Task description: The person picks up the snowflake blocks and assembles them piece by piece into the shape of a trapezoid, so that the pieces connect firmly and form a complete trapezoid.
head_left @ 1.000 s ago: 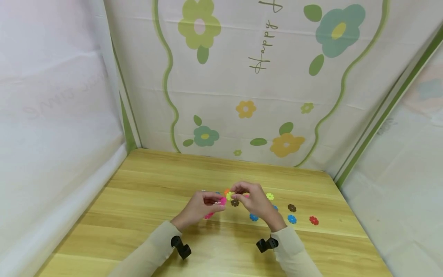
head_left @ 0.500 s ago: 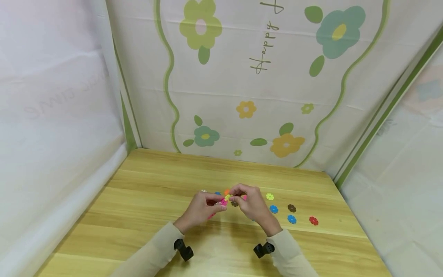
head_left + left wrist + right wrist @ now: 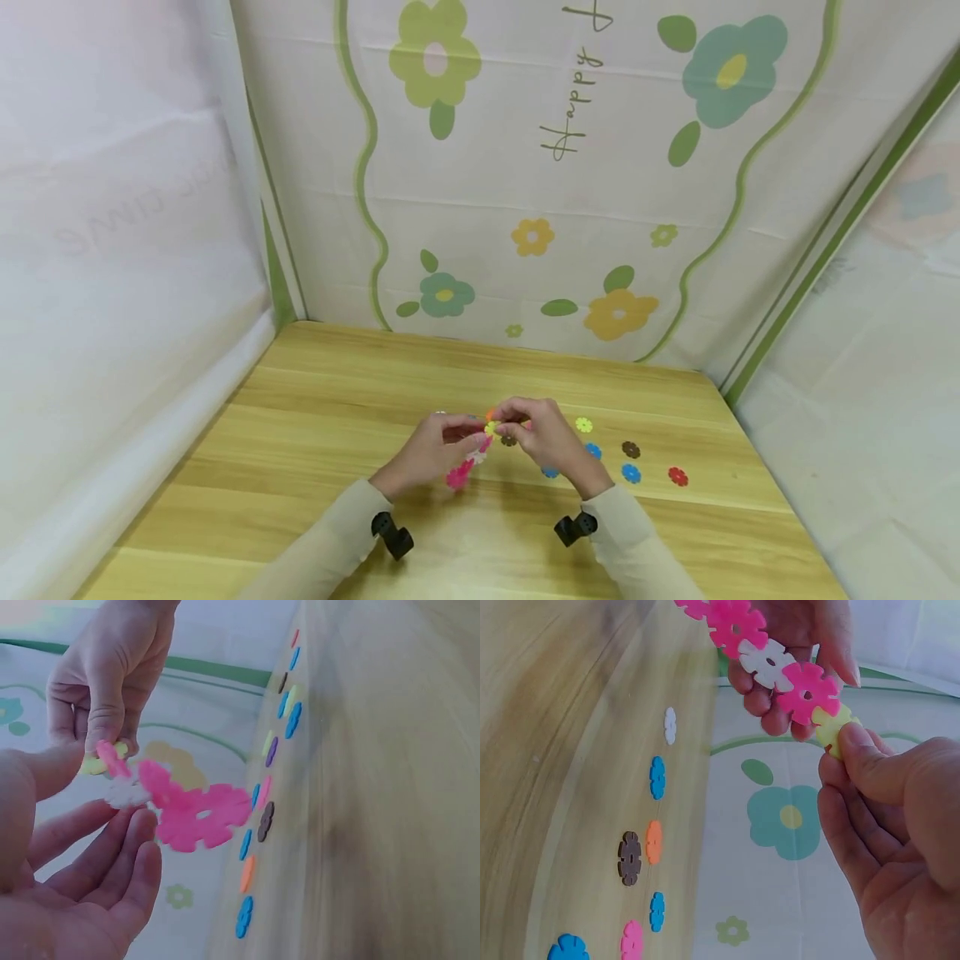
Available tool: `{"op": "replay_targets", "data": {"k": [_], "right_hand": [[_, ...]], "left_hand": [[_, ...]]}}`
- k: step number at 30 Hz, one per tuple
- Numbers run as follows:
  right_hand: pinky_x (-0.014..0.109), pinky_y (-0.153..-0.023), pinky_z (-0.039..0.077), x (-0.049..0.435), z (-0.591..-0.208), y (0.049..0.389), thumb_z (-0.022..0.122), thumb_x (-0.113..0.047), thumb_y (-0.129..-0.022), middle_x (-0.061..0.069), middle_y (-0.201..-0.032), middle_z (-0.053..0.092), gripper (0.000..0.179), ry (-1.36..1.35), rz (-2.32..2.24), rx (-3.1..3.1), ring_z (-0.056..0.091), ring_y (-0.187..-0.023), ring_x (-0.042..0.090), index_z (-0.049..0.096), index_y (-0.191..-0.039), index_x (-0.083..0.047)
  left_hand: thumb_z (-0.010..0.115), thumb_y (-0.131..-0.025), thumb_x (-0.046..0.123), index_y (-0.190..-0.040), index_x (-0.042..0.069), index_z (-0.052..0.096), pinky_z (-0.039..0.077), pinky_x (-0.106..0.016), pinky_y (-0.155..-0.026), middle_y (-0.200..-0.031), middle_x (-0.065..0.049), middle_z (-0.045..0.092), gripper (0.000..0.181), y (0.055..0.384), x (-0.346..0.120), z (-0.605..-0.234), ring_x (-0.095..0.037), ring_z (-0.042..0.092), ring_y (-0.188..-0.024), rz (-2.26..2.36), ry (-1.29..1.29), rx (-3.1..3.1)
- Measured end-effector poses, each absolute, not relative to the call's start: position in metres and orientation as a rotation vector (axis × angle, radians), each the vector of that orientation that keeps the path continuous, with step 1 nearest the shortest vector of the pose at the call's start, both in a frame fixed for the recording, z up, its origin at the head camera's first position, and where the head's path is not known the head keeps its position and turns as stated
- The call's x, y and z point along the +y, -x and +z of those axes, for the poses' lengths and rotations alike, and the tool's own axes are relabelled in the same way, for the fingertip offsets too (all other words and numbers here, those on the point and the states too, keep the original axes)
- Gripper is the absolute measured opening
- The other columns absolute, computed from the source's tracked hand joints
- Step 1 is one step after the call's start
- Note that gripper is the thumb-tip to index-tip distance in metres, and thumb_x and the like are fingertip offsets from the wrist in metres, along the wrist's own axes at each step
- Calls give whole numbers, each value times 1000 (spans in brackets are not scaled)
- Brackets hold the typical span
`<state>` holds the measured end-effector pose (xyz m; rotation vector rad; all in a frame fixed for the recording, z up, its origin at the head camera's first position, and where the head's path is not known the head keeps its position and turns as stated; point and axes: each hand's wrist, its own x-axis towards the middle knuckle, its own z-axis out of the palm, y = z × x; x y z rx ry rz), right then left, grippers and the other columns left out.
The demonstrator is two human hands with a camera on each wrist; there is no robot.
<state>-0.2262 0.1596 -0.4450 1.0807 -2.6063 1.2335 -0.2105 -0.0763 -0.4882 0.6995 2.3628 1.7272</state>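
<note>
A chain of interlocking plastic flower discs, pink [image 3: 808,693], white [image 3: 766,664] and more pink, hangs between the hands over the table. At its upper end is a yellow flower disc [image 3: 832,726], pinched between thumb and forefinger of the right hand [image 3: 547,435]. The left hand [image 3: 429,454] is beside the chain, its thumb and fingers spread apart. In the left wrist view its fingertips [image 3: 141,823] lie right at the white disc, and the lowest pink disc [image 3: 204,817] dangles past them.
Loose flower discs lie on the wooden table [image 3: 337,517]: brown [image 3: 632,450], red [image 3: 678,477], yellow-green [image 3: 584,425], several blue [image 3: 631,473], and an orange one [image 3: 654,842] among others. A printed cloth [image 3: 480,183] stands behind the table, with white cloth sides.
The yellow disc in the right hand has moved left to meet the pink end of the chain. The left fingers have loosened, and the chain now hangs lower, showing its white and pink discs.
</note>
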Motion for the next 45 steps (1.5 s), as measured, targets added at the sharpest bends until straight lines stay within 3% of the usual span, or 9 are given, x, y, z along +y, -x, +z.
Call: {"op": "replay_targets", "data": {"k": [5, 10, 13, 17, 23, 26, 31, 38, 45], "right_hand": [[41, -69, 64, 159, -440, 231, 69, -8, -102, 12, -100, 79, 11, -1136, 1247, -2660, 69, -74, 4, 76, -109, -12], [32, -68, 62, 157, -440, 234, 69, -10, -103, 6, -98, 78, 12, -1144, 1226, -2726, 67, -74, 3, 76, -110, -15], [27, -66, 60, 154, -440, 236, 68, -11, -103, 8, -99, 79, 13, -1172, 1218, -2750, 69, -73, 13, 76, -112, -15], [26, -63, 58, 150, -441, 241, 66, -13, -105, 9, -100, 79, 14, -1197, 1218, -2785, 70, -73, 30, 76, -114, -14], [27, -76, 61, 144, -440, 258, 67, -14, -105, 4, -102, 79, 14, -1104, 1188, -2827, 73, -86, 13, 77, -114, -13], [27, -81, 60, 139, -445, 271, 69, -15, -104, 2, -103, 78, 14, -1066, 1137, -2850, 72, -90, 10, 76, -115, -12], [25, -81, 61, 121, -461, 292, 72, -15, -102, 3, -106, 78, 20, -1055, 1037, -2940, 73, -93, 13, 75, -119, -5], [33, -89, 61, 85, -482, 310, 74, -14, -101, 10, -112, 78, 28, -1076, 849, -3011, 73, -101, 20, 73, -124, 0], [30, -85, 60, 62, -494, 312, 73, 1, -97, 8, -105, 76, 12, -1070, 760, -3041, 70, -95, 18, 79, -105, -4]], "left_hand": [[67, -106, 33, -122, 17, 75, 58, -27, -93, -119, 0, 76, 24, 212, -78, -483, -15, 71, -107, 1749, -691, 2391], [68, -105, 25, -117, 9, 75, 57, -24, -91, -112, -5, 75, 21, 214, -77, -485, -15, 70, -101, 1762, -720, 2367], [67, -106, 21, -114, 3, 74, 57, -24, -88, -109, -9, 75, 21, 214, -78, -487, -18, 70, -99, 1776, -732, 2356], [67, -106, 21, -109, 5, 75, 57, -24, -82, -105, -9, 75, 18, 213, -81, -489, -18, 69, -93, 1781, -692, 2375], [68, -105, 24, -105, 14, 75, 57, -26, -81, -101, -3, 75, 12, 214, -95, -492, -15, 68, -89, 1811, -559, 2413], [69, -105, 26, -105, 13, 75, 57, -29, -81, -101, -3, 75, 14, 214, -103, -496, -15, 68, -89, 1834, -505, 2406], [69, -105, 26, -105, 11, 75, 58, -31, -82, -100, -6, 75, 16, 213, -115, -502, -16, 68, -88, 1876, -405, 2389], [69, -104, 24, -109, 5, 75, 57, -30, -81, -105, -12, 75, 20, 212, -125, -506, -17, 67, -92, 1896, -353, 2400], [70, -104, 22, -107, 7, 76, 56, -25, -83, -105, -11, 75, 16, 211, -123, -505, -16, 68, -93, 1905, -327, 2414]]}}
